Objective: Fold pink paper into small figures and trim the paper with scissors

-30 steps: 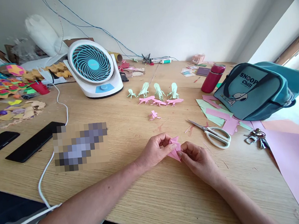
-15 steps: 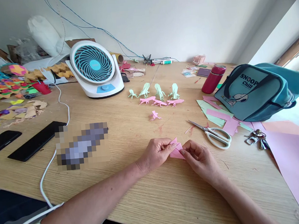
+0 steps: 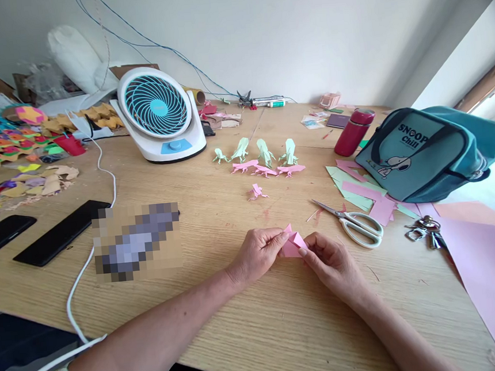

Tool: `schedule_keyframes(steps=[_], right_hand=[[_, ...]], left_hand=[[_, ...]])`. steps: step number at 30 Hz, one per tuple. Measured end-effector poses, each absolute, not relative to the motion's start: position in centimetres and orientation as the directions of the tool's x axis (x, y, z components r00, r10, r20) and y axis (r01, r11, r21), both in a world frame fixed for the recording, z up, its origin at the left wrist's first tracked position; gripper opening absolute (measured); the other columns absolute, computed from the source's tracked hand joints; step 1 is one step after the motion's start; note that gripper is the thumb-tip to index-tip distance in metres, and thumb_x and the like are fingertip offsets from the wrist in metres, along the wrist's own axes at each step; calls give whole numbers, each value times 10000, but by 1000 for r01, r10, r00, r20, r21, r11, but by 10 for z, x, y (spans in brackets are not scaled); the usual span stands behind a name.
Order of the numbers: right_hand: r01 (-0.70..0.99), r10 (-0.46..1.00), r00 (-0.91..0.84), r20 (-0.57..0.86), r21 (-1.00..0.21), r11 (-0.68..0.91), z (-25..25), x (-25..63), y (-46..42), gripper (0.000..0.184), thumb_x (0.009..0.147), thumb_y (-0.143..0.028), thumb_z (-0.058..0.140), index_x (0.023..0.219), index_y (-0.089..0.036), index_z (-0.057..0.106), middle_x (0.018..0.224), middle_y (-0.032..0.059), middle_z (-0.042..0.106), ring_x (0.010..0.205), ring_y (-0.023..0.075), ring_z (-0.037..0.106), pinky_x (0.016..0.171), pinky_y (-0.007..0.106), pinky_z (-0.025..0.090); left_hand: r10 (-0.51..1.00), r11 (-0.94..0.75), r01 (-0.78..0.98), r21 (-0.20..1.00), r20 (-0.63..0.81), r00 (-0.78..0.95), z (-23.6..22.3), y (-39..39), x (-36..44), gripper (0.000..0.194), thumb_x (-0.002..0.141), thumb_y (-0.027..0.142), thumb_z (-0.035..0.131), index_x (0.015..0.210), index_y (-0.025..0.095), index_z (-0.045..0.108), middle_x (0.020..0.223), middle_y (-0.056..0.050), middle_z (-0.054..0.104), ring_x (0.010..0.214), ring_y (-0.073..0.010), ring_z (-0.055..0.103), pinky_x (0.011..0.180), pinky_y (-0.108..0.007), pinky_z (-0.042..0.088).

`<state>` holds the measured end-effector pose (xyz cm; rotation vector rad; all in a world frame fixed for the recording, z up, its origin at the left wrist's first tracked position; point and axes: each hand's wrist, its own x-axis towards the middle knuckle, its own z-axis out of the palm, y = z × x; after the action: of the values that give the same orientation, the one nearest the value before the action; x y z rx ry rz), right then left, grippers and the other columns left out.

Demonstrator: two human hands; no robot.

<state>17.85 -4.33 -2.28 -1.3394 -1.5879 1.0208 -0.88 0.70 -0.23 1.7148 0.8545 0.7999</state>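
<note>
Between my two hands is a small piece of pink folded paper [image 3: 292, 250], with creased flaps and a pointed top corner. My left hand [image 3: 260, 255] pinches its left side between thumb and fingers. On the other side, my right hand [image 3: 326, 258] grips the right edge, thumb in front and fingers curled behind. Beyond them sits a small pink origami figure [image 3: 257, 191]. Farther back stand several folded insects, pink ones [image 3: 265, 170] in front of pale green ones [image 3: 265, 152]. Scissors [image 3: 355, 225] lie with parted blades to the right of my right hand.
At the right are a teal bag [image 3: 418, 153], a red flask [image 3: 354, 132], keys [image 3: 427, 232], paper scraps [image 3: 352, 191] and a pink sheet [image 3: 493, 268]. A white fan [image 3: 159, 115] stands back left. A white cable [image 3: 71, 293] crosses the left side, near black flat objects [image 3: 61, 233].
A flap of the pink paper now stands raised toward the right, showing a new triangular fold. My left thumb has drawn back slightly to the left; both hands keep their hold.
</note>
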Motion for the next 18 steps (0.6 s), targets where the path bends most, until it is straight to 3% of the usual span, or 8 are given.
schedule_keyframes(steps=[5,10,15,18], right_hand=[[344,992,-89,84,-933,110,-27,179,-43,315,931,-468,567,763,-201,547,644,-16,500,576,129,404,524,271,296],[363,990,-123,65,-926,106,-24,178,-44,293,907,-442,618,763,-191,573,626,-26,483,569,117,381,510,258,282],[213,990,-127,58,-973,84,-21,177,-44,226,918,-421,619,897,-196,608,717,1,582,636,130,482,568,255,364],[122,992,-86,92,-987,102,-23,177,-43,205,912,-402,638,985,-215,594,671,-28,548,601,121,477,545,246,356]], left_hand=[[840,-204,140,969,100,534,-4,9,-9,476,975,484,427,677,145,579,611,14,496,587,-104,461,560,-222,356],[848,-218,136,966,119,516,-9,13,-6,339,853,408,630,659,133,589,629,13,542,594,-96,474,545,-205,361],[832,-13,67,998,-26,553,-15,17,-6,337,819,446,658,723,125,618,555,20,567,479,-80,495,469,-186,390],[802,79,67,995,-103,589,-15,18,-7,386,784,491,703,771,109,649,588,-12,629,488,-98,572,476,-198,459]])
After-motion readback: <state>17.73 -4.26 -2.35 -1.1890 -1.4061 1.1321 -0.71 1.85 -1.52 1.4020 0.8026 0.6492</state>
